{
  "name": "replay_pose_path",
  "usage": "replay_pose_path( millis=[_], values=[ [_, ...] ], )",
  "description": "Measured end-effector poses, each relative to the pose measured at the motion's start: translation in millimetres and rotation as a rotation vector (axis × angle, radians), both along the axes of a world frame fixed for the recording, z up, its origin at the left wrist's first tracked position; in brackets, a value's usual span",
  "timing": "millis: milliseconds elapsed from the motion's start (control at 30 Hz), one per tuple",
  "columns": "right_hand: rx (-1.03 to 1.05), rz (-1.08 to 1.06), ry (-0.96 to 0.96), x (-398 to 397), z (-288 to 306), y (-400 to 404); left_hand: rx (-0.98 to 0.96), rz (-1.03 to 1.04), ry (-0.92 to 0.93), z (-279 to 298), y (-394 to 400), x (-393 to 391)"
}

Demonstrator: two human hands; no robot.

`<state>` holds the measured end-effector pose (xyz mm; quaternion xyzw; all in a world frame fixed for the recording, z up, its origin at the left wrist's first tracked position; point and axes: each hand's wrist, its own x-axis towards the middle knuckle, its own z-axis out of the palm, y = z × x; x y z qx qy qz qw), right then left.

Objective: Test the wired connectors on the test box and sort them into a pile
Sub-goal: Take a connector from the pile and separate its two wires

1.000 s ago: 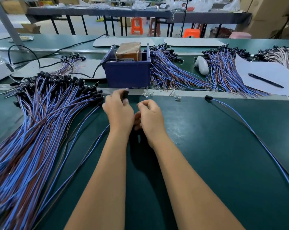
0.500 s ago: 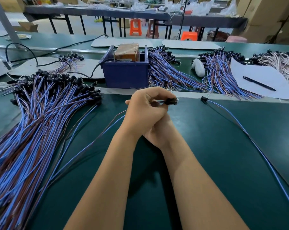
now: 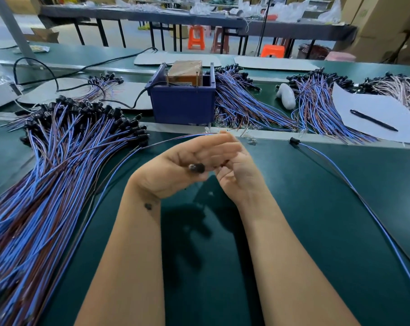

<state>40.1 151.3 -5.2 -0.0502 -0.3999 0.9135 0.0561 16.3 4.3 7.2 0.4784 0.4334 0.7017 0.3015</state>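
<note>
Hands meet at the centre of the frame above the green table [image 3: 317, 231], and both have turned since half a second ago. Then the left hand [image 3: 175, 168] lay knuckles-up, folded over the right; now its palm faces up with the fingers stretched toward the right, and the black connector [image 3: 196, 168] sits pinched at its lower edge under the thumb. The connector pointed right past the knuckles before; it now shows at the palm side. Its blue and brown wire [image 3: 119, 170] runs from behind the fingers leftward and down toward the lower left. The right hand [image 3: 237, 175], formerly hidden beneath, is palm-up beside the left, its fingers loosely curled at the connector; whether they grip it I cannot tell. The large pile [image 3: 53, 184] fills the left side, the blue test box [image 3: 183, 104] stands at upper centre, and a single wired connector [image 3: 294, 141] lies at right.
</note>
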Motion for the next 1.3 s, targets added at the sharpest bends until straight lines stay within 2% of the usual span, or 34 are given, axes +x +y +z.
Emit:
replay_pose_path(
  millis=[100, 233, 300, 367, 467, 533, 700, 833, 933, 1033, 1167, 1300],
  values=[
    [-0.121, -0.058, 0.042, -0.6, 2.0, 5.1, -0.052, 0.191, -0.121, -10.8, -11.1, -9.7],
    [-0.145, 0.031, 0.076, 3.1, 7.6, 13.2, -0.303, 0.633, -0.401, -13.6, -7.0, -20.4],
    [-0.001, 0.110, 0.052, 5.4, 8.5, 14.3, -0.313, 0.701, -0.486, -13.5, -1.3, -23.3],
    [0.259, 0.167, 0.007, 6.7, 6.5, 10.4, -0.238, 0.746, -0.530, -12.5, 3.7, -24.6],
    [0.588, 0.213, -0.007, 8.0, 2.9, 1.3, -0.193, 0.870, -0.526, -10.8, 12.0, -21.8],
    [0.694, 0.243, 0.014, 9.1, 2.2, -2.8, -0.183, 0.930, -0.513, -11.1, 16.9, -18.4],
    [0.641, 0.287, -0.005, 10.3, 4.9, -3.7, -0.185, 0.950, -0.471, -10.4, 18.4, -14.9],
    [0.668, 0.538, 0.060, 14.6, 6.1, 6.6, -0.127, 0.926, -0.518, -6.6, 22.9, -11.4],
    [0.655, 0.600, 0.112, 14.7, 4.8, 10.9, -0.154, 0.913, -0.475, -5.1, 24.9, -8.1],
    [0.639, 0.541, 0.103, 12.7, 3.5, 10.3, -0.213, 0.882, -0.431, -4.5, 25.4, -6.1],
    [0.525, 0.286, -0.003, 5.8, 3.1, 1.5, -0.278, 0.762, -0.348, -6.1, 26.6, -6.7],
    [0.490, 0.154, -0.083, 3.9, 3.3, -2.0, -0.305, 0.779, -0.263, -7.3, 30.5, -6.0]
  ],
)
